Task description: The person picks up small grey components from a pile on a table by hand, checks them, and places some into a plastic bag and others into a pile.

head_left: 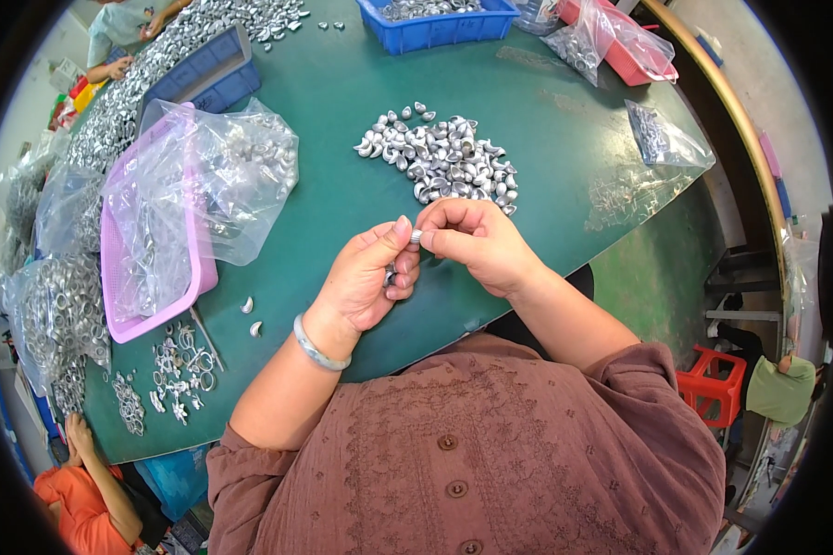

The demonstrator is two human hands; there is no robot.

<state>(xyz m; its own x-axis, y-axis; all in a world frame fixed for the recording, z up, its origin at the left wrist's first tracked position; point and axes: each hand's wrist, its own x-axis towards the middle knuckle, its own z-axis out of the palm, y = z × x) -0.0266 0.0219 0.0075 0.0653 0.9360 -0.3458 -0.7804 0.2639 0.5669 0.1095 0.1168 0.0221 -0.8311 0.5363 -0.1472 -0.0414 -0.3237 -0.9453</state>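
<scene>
A small ribbed silver metal piece (416,237) is pinched between the fingertips of my two hands, above the table's near edge. My left hand (366,270) is closed, thumb and forefinger on the piece. Further silvery metal (391,275) shows within its curled lower fingers. My right hand (486,242) grips the same piece from the right with thumb and forefinger. Just beyond my hands lies a pile of curved, shell-like silver metal pieces (453,159). Two loose curved pieces (247,304) rest on the table left of my left wrist.
The green table (319,166) holds a pink basket (208,273) with clear bags, ring-shaped metal parts (180,370), blue bins (444,30) and a heap of metal pieces (231,23). A red stool (713,379) stands right. Co-workers (88,504) sit at the left.
</scene>
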